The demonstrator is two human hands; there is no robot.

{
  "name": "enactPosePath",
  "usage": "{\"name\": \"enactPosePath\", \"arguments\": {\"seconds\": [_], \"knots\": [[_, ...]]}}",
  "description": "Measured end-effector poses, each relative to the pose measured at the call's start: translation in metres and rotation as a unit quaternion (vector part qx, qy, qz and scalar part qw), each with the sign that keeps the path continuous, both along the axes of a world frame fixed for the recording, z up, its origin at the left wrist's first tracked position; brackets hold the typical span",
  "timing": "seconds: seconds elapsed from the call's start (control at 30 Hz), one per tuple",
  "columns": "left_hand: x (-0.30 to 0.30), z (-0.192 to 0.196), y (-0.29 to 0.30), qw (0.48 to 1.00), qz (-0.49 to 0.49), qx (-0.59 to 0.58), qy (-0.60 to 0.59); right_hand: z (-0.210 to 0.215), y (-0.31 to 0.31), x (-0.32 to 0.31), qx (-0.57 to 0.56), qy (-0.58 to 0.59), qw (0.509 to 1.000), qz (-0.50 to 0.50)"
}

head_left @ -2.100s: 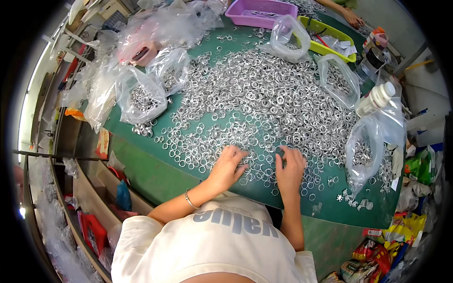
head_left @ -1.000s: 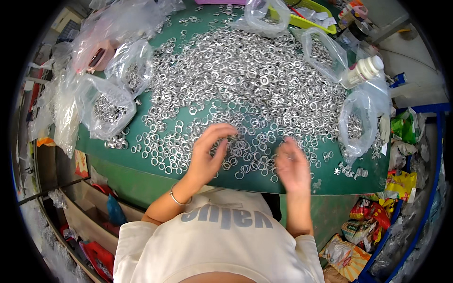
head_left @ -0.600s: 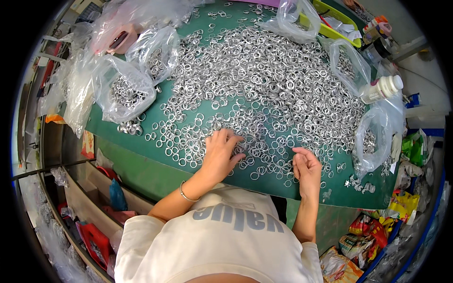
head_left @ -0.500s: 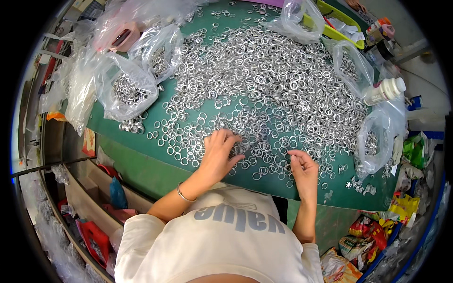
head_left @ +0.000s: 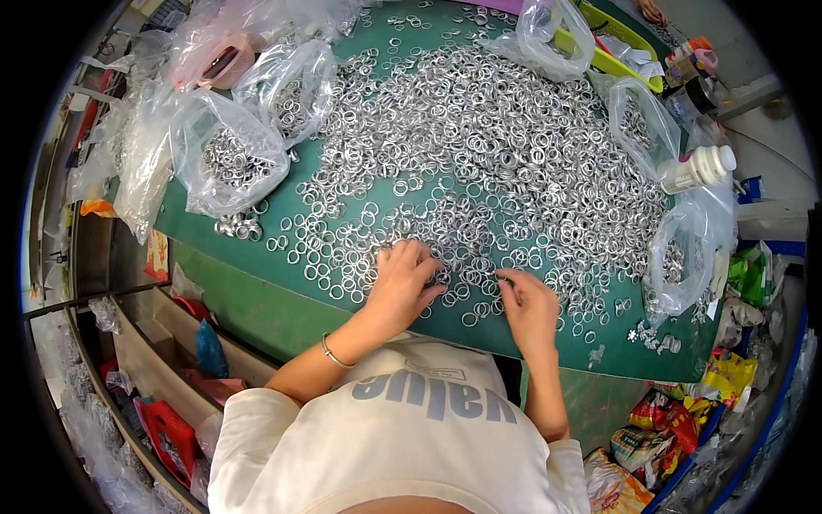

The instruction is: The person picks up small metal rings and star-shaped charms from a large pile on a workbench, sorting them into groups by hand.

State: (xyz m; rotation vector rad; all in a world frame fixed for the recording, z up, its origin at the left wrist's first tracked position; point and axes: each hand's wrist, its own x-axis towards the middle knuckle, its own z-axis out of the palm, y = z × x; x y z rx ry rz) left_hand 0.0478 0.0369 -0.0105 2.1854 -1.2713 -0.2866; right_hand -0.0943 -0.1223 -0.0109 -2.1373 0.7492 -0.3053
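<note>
Both hands rest on the near part of a green bench (head_left: 257, 308) that is strewn with small silvery rings (head_left: 479, 146). The left hand (head_left: 404, 283) lies palm down on the rings, its fingers (head_left: 425, 257) loosely spread and bent, their tips touching rings near the near edge of the heap; a thin bracelet (head_left: 332, 352) circles its wrist. The right hand (head_left: 529, 304) sits just beside it, apart from it, with fingers drawn together and the tips lowered onto a few rings at its left; whether they pinch one cannot be told. The rings lie thickest across the middle and far side of the bench and thin out to scattered single ones toward the near edge, where the hands are. At the left stands a clear bag (head_left: 227, 163) with rings inside, some spilled at its foot, with more crumpled bags behind it. At the right another clear bag (head_left: 681, 257) holds rings, and a white bottle (head_left: 698, 167) lies just above it. A yellow tray (head_left: 612, 38) sits at the far right corner.
</note>
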Motion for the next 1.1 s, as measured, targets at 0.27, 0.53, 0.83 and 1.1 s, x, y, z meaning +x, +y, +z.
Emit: {"name": "enactPosePath", "arguments": {"seconds": [0.27, 0.53, 0.83, 1.1], "knots": [[-0.001, -0.007, -0.003, 1.000, -0.009, -0.020, -0.006, 0.006, -0.018, -0.008, 0.172, -0.046, 0.980, -0.094], [-0.003, -0.002, -0.003, 0.999, -0.036, 0.015, 0.017, 0.035, -0.110, -0.069, 0.566, -0.482, 0.610, -0.275], [-0.003, -0.004, -0.002, 0.999, -0.045, -0.014, -0.007, 0.052, -0.163, -0.085, 0.454, -0.645, 0.554, -0.266], [-0.001, -0.005, -0.003, 0.991, -0.012, -0.106, 0.077, 0.029, -0.031, -0.012, -0.023, -0.043, 0.984, 0.174]]}}
